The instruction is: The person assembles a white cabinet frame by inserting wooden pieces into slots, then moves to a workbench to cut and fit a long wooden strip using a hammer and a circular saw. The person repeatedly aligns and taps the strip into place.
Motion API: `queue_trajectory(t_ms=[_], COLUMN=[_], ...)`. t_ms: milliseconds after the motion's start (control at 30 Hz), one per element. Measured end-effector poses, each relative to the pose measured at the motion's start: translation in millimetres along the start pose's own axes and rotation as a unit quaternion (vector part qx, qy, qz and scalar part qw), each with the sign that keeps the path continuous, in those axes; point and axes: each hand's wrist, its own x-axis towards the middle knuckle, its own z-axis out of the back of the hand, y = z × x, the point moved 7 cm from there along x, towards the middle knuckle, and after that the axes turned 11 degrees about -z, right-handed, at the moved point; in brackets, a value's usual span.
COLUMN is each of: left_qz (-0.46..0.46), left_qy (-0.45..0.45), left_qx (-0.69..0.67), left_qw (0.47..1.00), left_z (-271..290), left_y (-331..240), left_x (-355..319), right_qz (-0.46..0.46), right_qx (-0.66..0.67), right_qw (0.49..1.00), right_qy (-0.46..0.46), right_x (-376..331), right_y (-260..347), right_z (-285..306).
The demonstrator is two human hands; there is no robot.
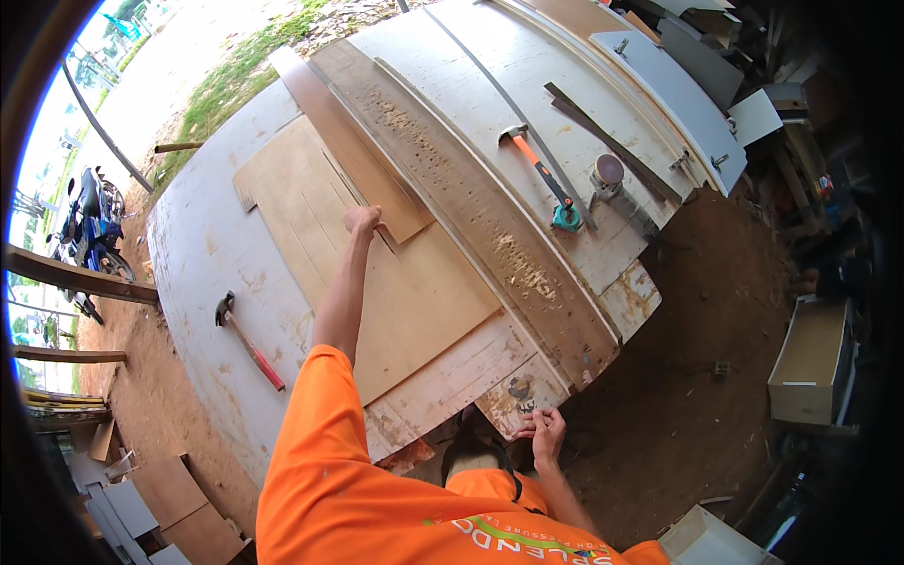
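My left hand (363,221) is closed over a thin wooden strip (388,241), which lies along the edge of a brown board (400,215). Both rest on a large tan plywood sheet (414,311). My right hand (544,437) is by the near edge of the table, fingertips pinched together; whatever they hold is too small to make out. Just beyond those fingertips, a little heap of small dark pieces, perhaps nails (527,407), sits on a stained board end (504,400).
A red-handled claw hammer (250,341) lies left on the white tabletop (212,235). Farther right are an orange-handled hammer (537,165), a teal tape measure (566,217), a round-lidded container (609,171) and dark strips (612,141). Sawdust (523,266) covers parts of a long plank (461,202).
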Motion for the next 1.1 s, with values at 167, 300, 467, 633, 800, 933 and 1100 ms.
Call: queue_trajectory(t_ms=[167,300,467,633,800,933,1100], left_qz=[0.012,0.006,-0.090,-0.161,-0.233,-0.198,-0.217], left_qy=[-0.003,-0.055,-0.087,-0.166,-0.265,-0.242,-0.229], left_qx=[0.064,0.013,0.053,0.100,0.144,0.189,0.238], left_qw=[0.998,0.998,0.991,0.968,0.925,0.931,0.918], left_z=[13.0,37.7,85.7,121.2,117.6,108.6,110.6], left_y=[-3.2,1.5,27.2,100.6,131.9,134.8,125.7], left_x=[45.6,68.6,33.5,-91.7,-217.9,-243.5,-236.2], right_qz=[0.028,0.058,0.071,0.167,0.361,0.563,0.602], right_qx=[0.022,0.011,0.013,-0.060,-0.124,-0.227,-0.463], right_qw=[0.999,0.998,0.997,0.984,0.919,0.789,0.649], right_qy=[-0.017,-0.016,-0.008,0.016,0.102,0.090,0.040], right_x=[-3.6,-6.2,-5.8,-4.5,-0.4,9.8,84.5], right_y=[1.8,9.2,27.0,97.0,236.1,339.7,376.7], right_z=[15.2,17.6,18.2,-32.0,-168.6,-319.8,-509.1])
